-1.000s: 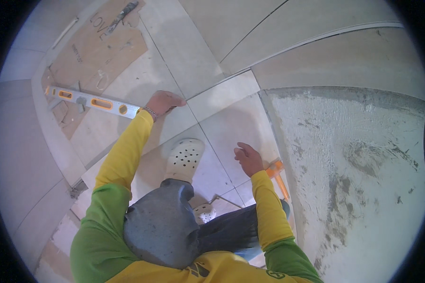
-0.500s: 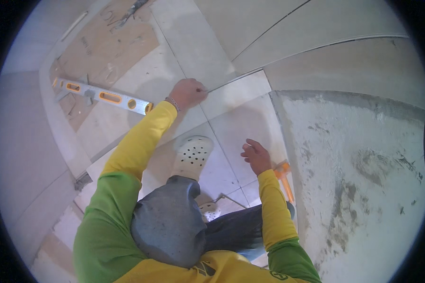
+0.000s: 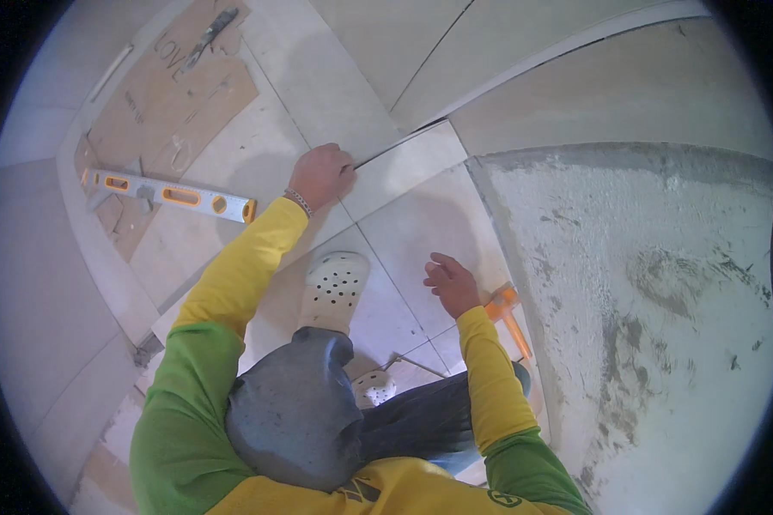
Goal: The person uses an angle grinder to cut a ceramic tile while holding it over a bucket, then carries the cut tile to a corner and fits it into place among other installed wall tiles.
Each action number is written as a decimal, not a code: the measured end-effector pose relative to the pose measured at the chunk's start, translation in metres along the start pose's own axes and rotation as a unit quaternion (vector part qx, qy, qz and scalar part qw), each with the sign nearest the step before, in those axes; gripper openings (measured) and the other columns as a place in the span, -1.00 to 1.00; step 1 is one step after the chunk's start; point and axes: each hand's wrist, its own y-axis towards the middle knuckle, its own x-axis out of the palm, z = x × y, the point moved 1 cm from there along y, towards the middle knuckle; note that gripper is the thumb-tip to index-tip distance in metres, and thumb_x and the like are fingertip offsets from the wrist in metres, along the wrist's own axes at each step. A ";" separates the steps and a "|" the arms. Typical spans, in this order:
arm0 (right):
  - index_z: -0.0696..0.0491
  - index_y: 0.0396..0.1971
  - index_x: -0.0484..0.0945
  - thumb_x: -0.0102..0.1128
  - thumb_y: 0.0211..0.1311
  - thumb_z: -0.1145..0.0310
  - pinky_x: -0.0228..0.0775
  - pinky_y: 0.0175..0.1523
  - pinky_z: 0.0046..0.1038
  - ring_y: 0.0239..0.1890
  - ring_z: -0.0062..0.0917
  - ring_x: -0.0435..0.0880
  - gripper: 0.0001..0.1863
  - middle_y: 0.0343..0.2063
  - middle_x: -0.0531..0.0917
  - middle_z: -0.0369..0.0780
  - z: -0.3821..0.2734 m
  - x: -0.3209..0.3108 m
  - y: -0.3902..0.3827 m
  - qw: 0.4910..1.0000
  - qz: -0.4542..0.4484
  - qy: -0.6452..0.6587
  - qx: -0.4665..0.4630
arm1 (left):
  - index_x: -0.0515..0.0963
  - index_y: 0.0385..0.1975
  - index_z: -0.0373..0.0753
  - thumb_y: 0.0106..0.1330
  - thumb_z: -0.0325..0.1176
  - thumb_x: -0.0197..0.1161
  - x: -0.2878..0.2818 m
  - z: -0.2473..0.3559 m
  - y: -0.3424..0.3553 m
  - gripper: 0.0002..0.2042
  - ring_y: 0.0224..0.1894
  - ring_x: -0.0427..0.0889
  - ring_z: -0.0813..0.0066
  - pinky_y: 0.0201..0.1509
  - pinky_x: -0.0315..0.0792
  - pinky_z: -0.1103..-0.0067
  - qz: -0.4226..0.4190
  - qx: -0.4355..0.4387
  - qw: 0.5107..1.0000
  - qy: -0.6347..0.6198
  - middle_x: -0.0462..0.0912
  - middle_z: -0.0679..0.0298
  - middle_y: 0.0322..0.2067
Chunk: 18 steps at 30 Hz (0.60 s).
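Observation:
My left hand point(image 3: 320, 176) is closed, its fingertips pressed together over the dark gap along the edge of a narrow pale floor tile point(image 3: 412, 163). Whatever the fingers pinch is too small or hidden. Over a larger square tile point(image 3: 429, 210), my right hand point(image 3: 452, 285) hovers with its fingers loosely bent and apart, nothing in them. Close to the right wrist lies an orange tool point(image 3: 502, 302) with a blocky head and a handle, like a mallet. Left of my left forearm a silver and yellow spirit level point(image 3: 170, 195) rests across the floor.
Brown cardboard point(image 3: 172, 103) covers floor at the far left, with a dark-ended hand tool point(image 3: 210, 39) on it. A rough, plaster-smeared white surface point(image 3: 636, 326) borders the tiles on the right. My light clog point(image 3: 335, 283) stands on the tiles, beside a bent metal rod point(image 3: 416, 364).
The view has shifted slightly, so the scene sits a little further left. Both hands keep nearly the same places over the tiles, the left still closed at the gap.

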 end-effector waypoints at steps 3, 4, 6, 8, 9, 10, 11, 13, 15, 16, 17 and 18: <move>0.12 0.16 0.49 0.21 0.32 0.13 0.49 -0.20 -0.50 -0.25 -0.53 0.71 -0.48 -0.23 0.71 -0.16 -0.001 0.000 -0.001 1.000 -0.004 0.016 -0.002 | 0.60 -0.57 -0.22 0.10 -0.31 0.18 0.000 0.005 -0.003 -0.86 -0.34 0.60 0.12 -0.25 0.50 0.26 0.016 -0.005 1.000 0.024 0.54 0.14 -0.49; 0.12 0.16 0.49 0.21 0.32 0.13 0.49 -0.20 -0.50 -0.25 -0.53 0.71 -0.48 -0.23 0.71 -0.16 -0.001 0.000 -0.001 1.000 -0.003 0.015 -0.009 | 0.60 -0.57 -0.22 0.10 -0.31 0.18 0.001 0.006 -0.005 -0.86 -0.34 0.60 0.12 -0.25 0.50 0.26 0.017 -0.002 1.000 0.022 0.54 0.14 -0.49; 0.13 0.16 0.48 0.22 0.32 0.14 0.53 -0.23 -0.49 -0.25 -0.52 0.72 -0.49 -0.24 0.71 -0.15 -0.003 -0.001 0.001 1.000 0.002 0.005 -0.011 | 0.59 -0.57 -0.21 0.11 -0.34 0.19 0.002 0.008 -0.007 -0.88 -0.34 0.60 0.13 -0.26 0.50 0.26 0.048 -0.012 0.999 -0.003 0.53 0.14 -0.50; 0.13 0.17 0.47 0.23 0.32 0.16 0.55 -0.25 -0.49 -0.25 -0.50 0.72 -0.48 -0.22 0.71 -0.14 -0.007 0.002 0.009 0.999 0.007 0.043 -0.009 | 0.59 -0.56 -0.22 0.12 -0.34 0.19 0.003 0.008 -0.008 -0.88 -0.34 0.60 0.13 -0.25 0.51 0.26 0.047 -0.005 0.999 0.003 0.53 0.14 -0.50; 0.14 0.18 0.45 0.23 0.31 0.17 0.57 -0.27 -0.48 -0.25 -0.48 0.73 -0.48 -0.20 0.70 -0.13 -0.010 0.003 0.015 0.996 0.020 0.082 0.009 | 0.59 -0.54 -0.22 0.14 -0.34 0.18 0.003 0.007 -0.008 -0.87 -0.34 0.60 0.12 -0.25 0.51 0.26 0.044 -0.004 0.999 0.011 0.53 0.14 -0.50; 0.14 0.18 0.45 0.23 0.31 0.17 0.57 -0.27 -0.48 -0.25 -0.48 0.73 -0.48 -0.20 0.70 -0.13 -0.015 0.005 0.021 0.996 0.013 0.085 -0.014 | 0.59 -0.54 -0.22 0.14 -0.34 0.18 0.003 0.007 -0.008 -0.87 -0.34 0.60 0.12 -0.25 0.51 0.26 0.043 0.002 0.999 0.010 0.53 0.14 -0.50; 0.14 0.20 0.43 0.23 0.31 0.22 0.58 -0.28 -0.47 -0.26 -0.45 0.73 -0.48 -0.19 0.68 -0.12 -0.020 0.007 0.030 0.990 0.026 0.138 -0.005 | 0.60 -0.53 -0.22 0.15 -0.34 0.17 0.003 0.006 -0.008 -0.87 -0.34 0.60 0.12 -0.24 0.51 0.26 0.041 0.005 0.999 0.005 0.54 0.13 -0.50; 0.14 0.22 0.40 0.22 0.31 0.26 0.60 -0.30 -0.46 -0.27 -0.42 0.73 -0.47 -0.17 0.67 -0.11 -0.034 0.012 0.050 0.980 0.042 0.192 0.002 | 0.61 -0.51 -0.22 0.17 -0.33 0.16 0.005 0.006 -0.006 -0.86 -0.34 0.60 0.12 -0.23 0.51 0.26 0.039 0.011 0.999 0.001 0.54 0.13 -0.49; 0.15 0.28 0.31 0.18 0.30 0.37 0.64 -0.23 -0.35 -0.29 -0.32 0.71 -0.44 -0.09 0.61 -0.04 -0.048 0.018 0.071 0.958 0.080 0.275 0.010 | 0.62 -0.49 -0.22 0.19 -0.32 0.14 0.005 0.005 -0.005 -0.84 -0.33 0.60 0.11 -0.21 0.52 0.26 0.019 0.000 1.000 -0.014 0.55 0.12 -0.48; 0.15 0.28 0.31 0.18 0.30 0.37 0.64 -0.23 -0.35 -0.29 -0.32 0.71 -0.44 -0.09 0.61 -0.04 -0.054 0.022 0.079 0.957 0.081 0.278 0.010 | 0.62 -0.49 -0.22 0.19 -0.32 0.14 0.005 0.005 -0.004 -0.84 -0.33 0.60 0.11 -0.21 0.52 0.26 0.019 0.004 1.000 -0.013 0.55 0.12 -0.48; 0.15 0.27 0.30 0.18 0.28 0.39 0.65 -0.23 -0.33 -0.28 -0.29 0.71 -0.43 -0.07 0.60 -0.02 -0.059 0.025 0.087 0.948 0.100 0.302 0.014 | 0.62 -0.49 -0.22 0.20 -0.32 0.14 0.005 0.004 -0.003 -0.84 -0.32 0.60 0.10 -0.21 0.52 0.26 0.009 0.004 1.000 -0.018 0.56 0.11 -0.47; 0.15 0.27 0.29 0.18 0.27 0.41 0.66 -0.22 -0.30 -0.27 -0.27 0.71 -0.43 -0.05 0.59 0.00 -0.064 0.028 0.092 0.938 0.118 0.326 0.018 | 0.63 -0.48 -0.21 0.20 -0.32 0.14 0.004 0.004 -0.002 -0.84 -0.32 0.60 0.10 -0.20 0.52 0.26 -0.001 0.005 1.000 -0.022 0.56 0.10 -0.46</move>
